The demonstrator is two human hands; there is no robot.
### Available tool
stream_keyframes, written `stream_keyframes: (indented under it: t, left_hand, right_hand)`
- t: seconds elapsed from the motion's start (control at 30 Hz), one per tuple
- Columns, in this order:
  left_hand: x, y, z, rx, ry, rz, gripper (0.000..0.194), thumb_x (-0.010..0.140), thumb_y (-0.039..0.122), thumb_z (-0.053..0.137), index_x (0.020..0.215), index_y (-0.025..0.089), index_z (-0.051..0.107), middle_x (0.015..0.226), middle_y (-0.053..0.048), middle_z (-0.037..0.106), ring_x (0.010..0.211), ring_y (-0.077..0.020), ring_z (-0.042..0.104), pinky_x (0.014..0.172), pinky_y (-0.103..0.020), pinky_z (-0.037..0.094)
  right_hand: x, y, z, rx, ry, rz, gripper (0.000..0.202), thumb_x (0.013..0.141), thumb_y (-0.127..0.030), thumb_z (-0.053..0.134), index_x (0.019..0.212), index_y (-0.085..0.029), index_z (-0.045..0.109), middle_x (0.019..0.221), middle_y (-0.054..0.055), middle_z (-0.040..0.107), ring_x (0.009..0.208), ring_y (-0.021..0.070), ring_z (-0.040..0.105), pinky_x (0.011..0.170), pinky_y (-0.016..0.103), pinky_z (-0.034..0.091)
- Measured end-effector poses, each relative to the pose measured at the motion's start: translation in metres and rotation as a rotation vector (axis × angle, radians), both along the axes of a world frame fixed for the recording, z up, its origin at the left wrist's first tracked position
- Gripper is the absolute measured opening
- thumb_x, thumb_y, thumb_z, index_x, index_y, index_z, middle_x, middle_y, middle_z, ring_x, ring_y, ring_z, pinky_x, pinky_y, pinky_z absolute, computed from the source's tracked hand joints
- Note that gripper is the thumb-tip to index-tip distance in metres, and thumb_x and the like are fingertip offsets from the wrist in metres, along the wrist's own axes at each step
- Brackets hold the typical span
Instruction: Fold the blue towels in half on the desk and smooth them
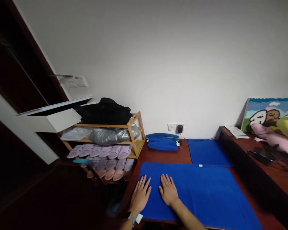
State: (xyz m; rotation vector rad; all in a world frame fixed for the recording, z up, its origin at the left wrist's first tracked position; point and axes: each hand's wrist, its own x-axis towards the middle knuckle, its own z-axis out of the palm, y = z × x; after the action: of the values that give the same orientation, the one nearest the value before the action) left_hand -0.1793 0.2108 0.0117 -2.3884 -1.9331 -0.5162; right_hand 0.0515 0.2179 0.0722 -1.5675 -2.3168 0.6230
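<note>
A large blue cloth (pixel 201 191) lies spread over the reddish-brown wooden table. My left hand (pixel 140 195) rests flat near the cloth's left edge, fingers stretched out, with a watch band on the wrist and a small white tag beside it. A short way to the right, my right hand (pixel 168 189) lies palm down on the same cloth with its fingers apart. Neither hand holds anything. Behind the cloth are a rolled or folded blue cloth bundle (pixel 162 143) and a second flat blue cloth (pixel 208 152).
To the left stands a wooden rack (pixel 137 140) with pairs of slippers (pixel 110 152), plastic-wrapped items and a black bag (pixel 105 111). A black plug (pixel 180 128) sits in the wall socket. On the right, a raised surface holds a pink plush toy (pixel 273 137) and a picture (pixel 266 113).
</note>
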Motion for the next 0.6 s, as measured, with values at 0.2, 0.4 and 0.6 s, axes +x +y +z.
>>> stream_keyframes:
  t: [0.2, 0.4, 0.6]
  left_hand:
    - [-0.004, -0.003, -0.001, -0.040, 0.025, 0.031, 0.055, 0.105, 0.046, 0.038, 0.159, 0.036, 0.033, 0.167, -0.001, 0.035, 0.152, -0.0250, 0.034, 0.125, -0.050, 0.031]
    - [-0.002, 0.001, 0.003, -0.029, 0.015, 0.029, 0.054, 0.104, 0.046, 0.038, 0.157, 0.033, 0.040, 0.166, -0.002, 0.037, 0.152, -0.0236, 0.034, 0.125, -0.048, 0.030]
    - [-0.001, 0.004, 0.002, -0.025, 0.009, 0.043, 0.053, 0.103, 0.045, 0.039, 0.156, 0.035, 0.041, 0.165, -0.001, 0.039, 0.152, -0.0239, 0.036, 0.124, -0.050, 0.030]
  right_hand:
    - [0.064, 0.001, -0.027, 0.034, -0.047, -0.163, 0.068, 0.100, -0.052, 0.025, 0.159, -0.018, 0.033, 0.166, 0.005, 0.028, 0.156, 0.0251, 0.018, 0.129, 0.050, 0.013]
    - [0.248, -0.023, -0.051, 0.088, -0.133, -0.487, 0.073, 0.093, -0.057, 0.022, 0.156, -0.026, 0.043, 0.161, 0.003, 0.044, 0.153, 0.0319, 0.027, 0.126, 0.052, 0.021]
    - [0.383, -0.050, -0.072, 0.136, -0.037, -0.653, 0.073, 0.081, -0.072, 0.021, 0.152, -0.057, 0.029, 0.159, -0.017, 0.044, 0.148, 0.0398, 0.032, 0.119, 0.057, 0.028]
